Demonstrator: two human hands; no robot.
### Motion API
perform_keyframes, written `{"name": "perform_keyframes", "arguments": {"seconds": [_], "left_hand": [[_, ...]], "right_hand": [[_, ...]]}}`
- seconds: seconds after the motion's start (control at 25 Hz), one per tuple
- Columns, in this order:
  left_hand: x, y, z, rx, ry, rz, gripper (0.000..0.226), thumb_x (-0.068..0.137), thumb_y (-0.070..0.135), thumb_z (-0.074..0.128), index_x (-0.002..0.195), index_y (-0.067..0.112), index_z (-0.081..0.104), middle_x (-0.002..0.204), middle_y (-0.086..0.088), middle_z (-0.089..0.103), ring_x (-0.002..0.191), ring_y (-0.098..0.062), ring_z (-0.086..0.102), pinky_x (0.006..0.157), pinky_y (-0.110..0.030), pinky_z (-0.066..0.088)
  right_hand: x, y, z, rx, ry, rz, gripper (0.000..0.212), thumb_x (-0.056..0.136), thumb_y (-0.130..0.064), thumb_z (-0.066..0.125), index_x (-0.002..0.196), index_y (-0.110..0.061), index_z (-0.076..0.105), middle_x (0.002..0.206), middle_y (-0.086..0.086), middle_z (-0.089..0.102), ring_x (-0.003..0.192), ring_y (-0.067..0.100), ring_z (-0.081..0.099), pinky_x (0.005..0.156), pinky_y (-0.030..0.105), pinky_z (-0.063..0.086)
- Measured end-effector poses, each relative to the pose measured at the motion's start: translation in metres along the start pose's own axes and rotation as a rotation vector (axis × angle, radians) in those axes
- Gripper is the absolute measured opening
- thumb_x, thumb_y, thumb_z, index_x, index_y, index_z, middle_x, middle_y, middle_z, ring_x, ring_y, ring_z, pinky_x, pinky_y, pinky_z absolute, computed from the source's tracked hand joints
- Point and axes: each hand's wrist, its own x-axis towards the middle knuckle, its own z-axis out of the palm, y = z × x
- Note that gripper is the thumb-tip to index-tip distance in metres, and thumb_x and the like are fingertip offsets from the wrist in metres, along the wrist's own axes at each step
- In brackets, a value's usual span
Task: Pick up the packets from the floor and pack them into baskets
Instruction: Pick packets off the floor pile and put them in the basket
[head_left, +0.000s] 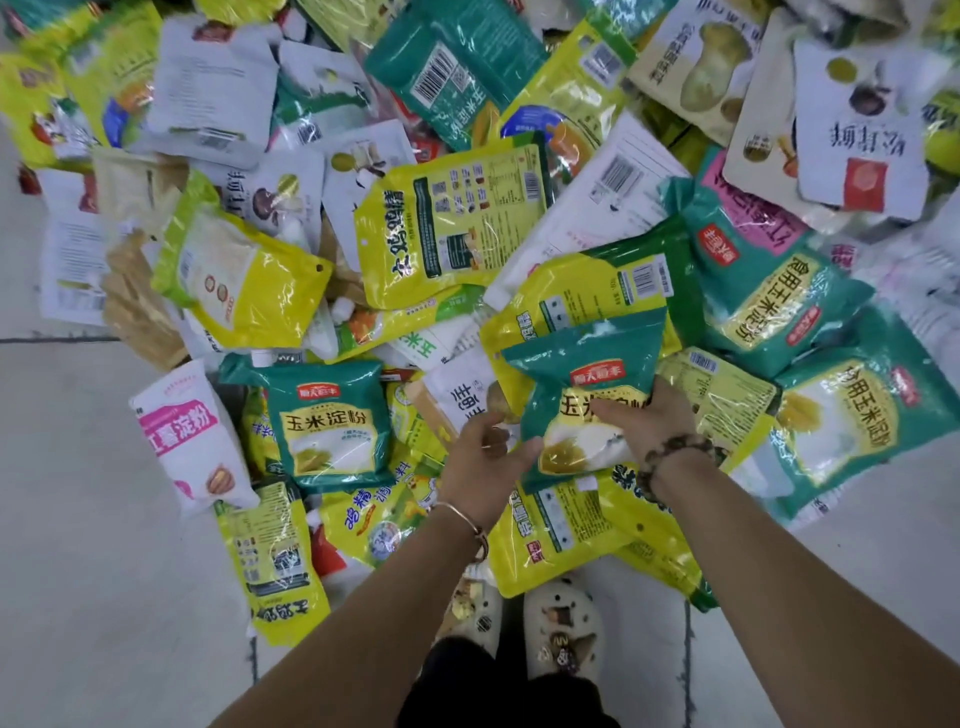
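A big heap of packets covers the floor ahead of me. My left hand (483, 457) pinches the lower left corner of a green corn-starch packet (587, 358), thumb on its front. My right hand (644, 415) lies over the same packet's right side, fingers spread across its label, and grips it. Under it sit two yellow packets (566, 296), the lower yellow packet (550, 530) near my feet. A second green packet (332, 421) lies flat to the left. No basket shows in the head view.
A pink and white packet (187, 436) lies at the heap's left edge on the pale tiled floor (78, 519). More green packets (852, 415) lie to the right. My slippers (561, 623) stand just below the pile.
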Motion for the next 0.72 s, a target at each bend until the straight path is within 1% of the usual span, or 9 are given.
{"name": "perform_keyframes", "arguments": {"seconds": [0.08,0.16,0.28,0.32,0.4,0.48,0.56,0.6,0.72], "left_hand": [[-0.004,0.011,0.002,-0.144,-0.099,-0.008,0.04,0.082,0.008,0.068,0.117,0.015,0.05,0.096,0.006,0.06,0.088,-0.01,0.058,0.066,-0.013,0.049],[-0.009,0.015,0.002,-0.141,-0.195,0.013,0.042,0.079,0.004,0.07,0.115,0.016,0.052,0.096,0.007,0.066,0.084,-0.007,0.063,0.064,-0.011,0.05],[-0.02,0.016,0.009,-0.094,-0.307,0.009,0.035,0.074,-0.008,0.07,0.095,0.019,0.06,0.078,0.011,0.072,0.07,0.001,0.066,0.062,-0.014,0.052],[-0.025,0.014,0.013,-0.061,-0.318,-0.001,0.037,0.072,-0.011,0.07,0.088,0.021,0.06,0.071,0.013,0.071,0.066,0.002,0.065,0.061,-0.016,0.052],[-0.03,0.009,0.021,0.024,-0.23,-0.041,0.033,0.071,-0.006,0.074,0.079,0.023,0.063,0.065,0.013,0.069,0.06,0.002,0.064,0.059,-0.016,0.05],[-0.03,0.002,0.028,0.068,-0.129,-0.058,0.026,0.073,-0.001,0.075,0.074,0.023,0.065,0.068,0.011,0.067,0.055,0.002,0.061,0.052,-0.011,0.047],[-0.03,0.0,0.034,0.014,-0.071,-0.077,0.021,0.076,-0.002,0.072,0.076,0.018,0.065,0.07,0.005,0.066,0.049,0.001,0.06,0.045,-0.009,0.045],[-0.029,-0.001,0.035,-0.012,-0.047,-0.079,0.019,0.077,-0.004,0.07,0.078,0.014,0.065,0.069,0.004,0.065,0.046,0.0,0.06,0.043,-0.008,0.044],[-0.022,-0.005,0.035,0.008,0.01,-0.038,0.017,0.079,-0.003,0.069,0.089,0.01,0.065,0.072,0.005,0.064,0.049,0.002,0.06,0.044,-0.006,0.043]], "right_hand": [[-0.026,0.001,-0.004,0.109,-0.056,-0.038,0.026,0.076,-0.006,0.074,0.098,-0.013,0.062,0.09,0.003,0.067,0.073,0.013,0.062,0.053,0.013,0.048],[-0.05,0.002,-0.006,0.185,-0.08,-0.045,0.019,0.076,-0.003,0.073,0.085,-0.016,0.063,0.077,-0.003,0.066,0.06,0.003,0.061,0.046,0.009,0.044],[-0.065,0.017,-0.006,0.187,-0.012,-0.021,0.028,0.075,-0.004,0.075,0.078,-0.028,0.06,0.074,-0.01,0.064,0.066,0.008,0.063,0.058,0.018,0.05],[-0.064,0.023,-0.005,0.168,0.014,0.006,0.024,0.075,-0.007,0.076,0.079,-0.026,0.061,0.075,-0.008,0.065,0.07,0.013,0.063,0.062,0.024,0.051],[-0.059,0.035,-0.008,0.072,0.044,0.066,0.013,0.078,-0.023,0.074,0.086,-0.018,0.065,0.08,-0.002,0.067,0.075,0.019,0.062,0.062,0.024,0.047],[-0.046,0.046,-0.021,0.05,0.196,0.135,0.037,0.081,-0.042,0.067,0.103,-0.012,0.063,0.095,0.001,0.064,0.089,0.021,0.061,0.07,0.026,0.044],[-0.03,0.056,-0.043,0.133,0.445,0.265,0.056,0.079,-0.048,0.068,0.119,-0.012,0.054,0.109,0.002,0.06,0.103,0.022,0.056,0.088,0.034,0.042],[-0.021,0.059,-0.053,0.148,0.51,0.341,0.065,0.076,-0.049,0.07,0.126,-0.012,0.049,0.119,0.005,0.058,0.11,0.025,0.054,0.093,0.036,0.041],[0.005,0.068,-0.054,0.045,0.382,0.534,0.092,0.066,-0.062,0.073,0.135,-0.01,0.042,0.133,0.012,0.053,0.118,0.032,0.052,0.095,0.042,0.043]]}}
